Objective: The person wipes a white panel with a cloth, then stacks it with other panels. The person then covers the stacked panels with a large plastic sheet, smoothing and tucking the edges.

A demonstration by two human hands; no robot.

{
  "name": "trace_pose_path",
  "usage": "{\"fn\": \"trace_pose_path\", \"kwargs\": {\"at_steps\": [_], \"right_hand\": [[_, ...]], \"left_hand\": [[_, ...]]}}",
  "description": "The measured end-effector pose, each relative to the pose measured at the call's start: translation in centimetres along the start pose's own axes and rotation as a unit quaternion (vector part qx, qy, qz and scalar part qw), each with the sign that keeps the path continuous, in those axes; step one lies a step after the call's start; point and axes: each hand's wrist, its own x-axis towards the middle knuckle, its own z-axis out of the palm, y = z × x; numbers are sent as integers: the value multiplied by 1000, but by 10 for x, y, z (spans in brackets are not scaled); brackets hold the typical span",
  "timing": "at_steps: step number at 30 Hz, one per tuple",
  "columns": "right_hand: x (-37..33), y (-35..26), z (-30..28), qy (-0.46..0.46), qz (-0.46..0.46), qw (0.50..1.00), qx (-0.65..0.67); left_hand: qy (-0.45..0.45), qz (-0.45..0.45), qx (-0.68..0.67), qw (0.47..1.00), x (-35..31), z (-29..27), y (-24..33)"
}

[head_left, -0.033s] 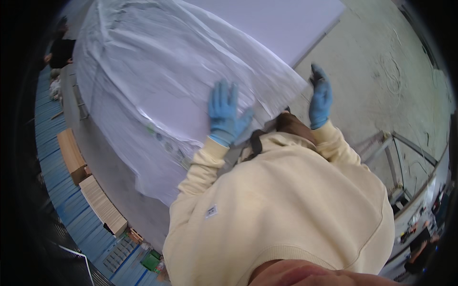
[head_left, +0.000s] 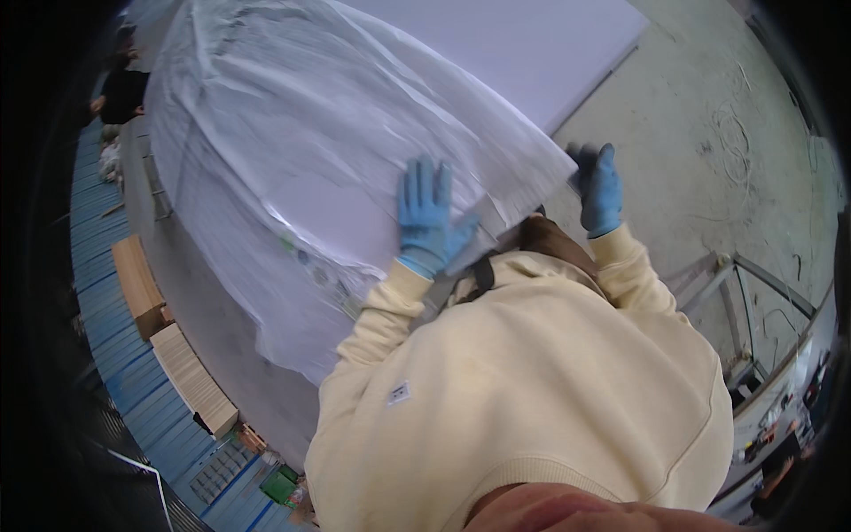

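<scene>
A sheet of clear plastic film (head_left: 355, 97) lies wrinkled over a large pale flat panel (head_left: 550, 53). My left hand (head_left: 425, 213), in a blue knit glove, rests flat on the film near the panel's near edge, fingers stretched and thumb out to the side. My right hand (head_left: 601, 191) wears a glove with a dark coated palm. It is beside the film's right corner, palm toward it, with fingers extended and slightly blurred. Nothing shows in its grasp; whether the fingertips touch the film cannot be made out.
A metal frame (head_left: 736, 284) stands on the concrete floor (head_left: 683, 115) at right, with a loose coiled cable (head_left: 731, 133) beyond it. Stacked long boards (head_left: 195, 381) lie at left on blue slats, near a green bin (head_left: 279, 483). Another person (head_left: 124, 96) is at the far left.
The view has shifted slightly. My right hand has turned a little, with its dark fingers now closer to the film's corner. My left hand still lies flat.
</scene>
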Motion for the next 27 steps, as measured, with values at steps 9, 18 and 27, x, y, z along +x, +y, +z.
{"fn": "trace_pose_path", "kwargs": {"at_steps": [9,18,27], "right_hand": [[-9,-40,46,-330,208,917,-87],[-10,-103,66,-260,-468,779,-327],[0,-43,123,-292,-553,447,-639]], "left_hand": [[-59,-40,43,997,-11,16,2],[-20,-62,50,997,-13,12,14],[-40,-79,102,991,-11,22,15]]}}
